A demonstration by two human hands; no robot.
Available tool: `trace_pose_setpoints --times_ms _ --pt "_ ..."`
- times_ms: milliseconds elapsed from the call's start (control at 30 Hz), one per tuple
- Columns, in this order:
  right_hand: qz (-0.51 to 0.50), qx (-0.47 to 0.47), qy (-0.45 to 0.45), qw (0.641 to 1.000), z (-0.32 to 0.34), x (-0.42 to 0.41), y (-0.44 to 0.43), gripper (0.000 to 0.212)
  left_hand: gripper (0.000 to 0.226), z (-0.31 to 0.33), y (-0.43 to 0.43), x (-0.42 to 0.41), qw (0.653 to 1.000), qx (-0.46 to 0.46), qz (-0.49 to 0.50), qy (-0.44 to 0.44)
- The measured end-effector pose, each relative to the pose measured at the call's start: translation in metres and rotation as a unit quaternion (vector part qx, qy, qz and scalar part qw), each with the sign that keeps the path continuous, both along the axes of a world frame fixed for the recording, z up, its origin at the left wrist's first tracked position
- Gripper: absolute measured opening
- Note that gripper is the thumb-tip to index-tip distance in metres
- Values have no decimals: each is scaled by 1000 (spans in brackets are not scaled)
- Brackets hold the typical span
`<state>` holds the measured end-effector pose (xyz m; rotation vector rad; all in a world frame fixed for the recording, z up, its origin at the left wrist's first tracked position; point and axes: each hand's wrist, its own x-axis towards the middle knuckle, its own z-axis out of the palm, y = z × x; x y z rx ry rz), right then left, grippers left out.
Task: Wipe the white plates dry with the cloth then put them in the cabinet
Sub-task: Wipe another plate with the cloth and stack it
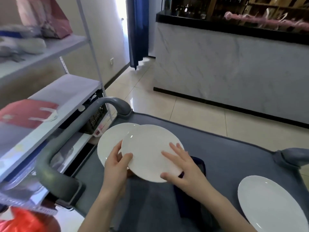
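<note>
We see the upper round white ceramic plate overlapping a second white plate. Our left hand pinches its near-left rim, thumb on top. Our right hand lies flat on it, fingers straight and spread, with a dark blue cloth underneath. A third white plate lies well apart at right on the grey cart top. White metal shelving stands at left, and a marble-look counter stands across beige floor tiles.

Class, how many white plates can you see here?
3: a middle plate, a left plate partly covered by it, a right plate at the near corner of the cart. Others could be hidden beneath.
</note>
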<state>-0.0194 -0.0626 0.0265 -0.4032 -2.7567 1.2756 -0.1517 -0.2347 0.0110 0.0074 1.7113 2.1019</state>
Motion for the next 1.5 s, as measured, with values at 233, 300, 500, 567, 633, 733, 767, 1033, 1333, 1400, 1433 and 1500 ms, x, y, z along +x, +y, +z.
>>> trace_pose_setpoints --times_ms 233,300,500,567,633,733,767,1033,1333,1400,1433,1500 --pt "-182 -232 24 955 -19 -52 -23 63 59 -21 -36 -41 999 -28 12 22" --pt "-195 -294 42 935 -27 -64 -27 63 59 -27 -43 -50 999 -43 1 31" --pt "-237 -378 61 893 -51 -92 -31 61 67 -36 -44 -65 989 -118 25 82" --pt "-245 -375 60 892 -58 -97 -33 61 67 -37 -42 -66 984 -154 28 90" --pt "-248 -367 58 895 -62 -99 -34 62 67 -40 -39 -66 974 -196 25 112" --pt "-254 -352 59 899 -62 -104 -34 61 66 -46 -37 -70 950 -261 20 170" --pt "-254 -346 60 901 -62 -105 -35 60 65 -48 -37 -72 947 -271 18 173" --pt "-240 -284 54 927 -61 -112 -42 60 61 -69 -33 -82 945 -266 9 189" --pt "-234 -226 32 945 -67 -117 -45 65 60 -72 -35 -89 922 -319 7 217" --pt "-233 -204 31 950 -69 -117 -46 66 59 -71 -34 -89 912 -339 12 229" --pt "-229 -190 31 954 -71 -117 -47 66 58 -71 -34 -89 905 -351 18 238" --pt "-221 -172 30 959 -73 -116 -48 66 57 -71 -33 -89 896 -368 26 249"
